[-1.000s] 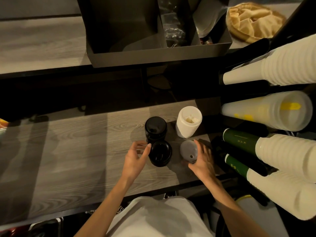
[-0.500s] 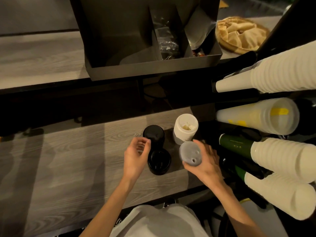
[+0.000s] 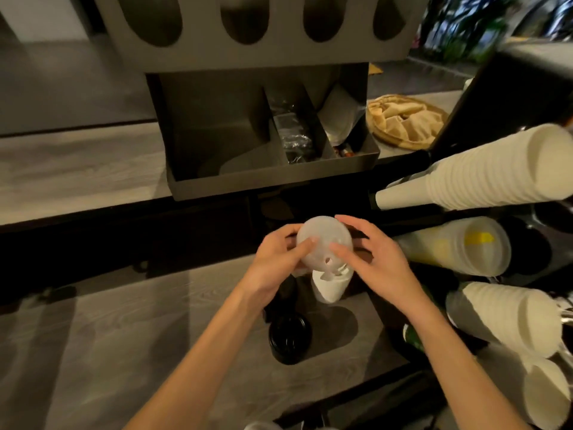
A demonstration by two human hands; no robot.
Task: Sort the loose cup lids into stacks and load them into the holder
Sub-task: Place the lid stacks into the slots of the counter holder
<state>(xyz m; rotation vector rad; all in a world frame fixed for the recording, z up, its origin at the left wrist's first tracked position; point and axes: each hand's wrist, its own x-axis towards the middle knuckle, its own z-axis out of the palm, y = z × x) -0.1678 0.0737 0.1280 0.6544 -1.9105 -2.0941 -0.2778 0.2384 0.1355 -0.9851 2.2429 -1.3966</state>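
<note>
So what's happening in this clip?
A person holds a stack of translucent lids up in both hands, left hand and right hand, fingers curled round its sides. Below it, a white lid stack and black lids stand on the wooden counter. The grey holder with oval openings hangs above.

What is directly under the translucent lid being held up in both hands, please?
Below the translucent lid stands a white lid stack on the counter. Its top is partly covered by the lid; the left hand hides what lies beside it.
</note>
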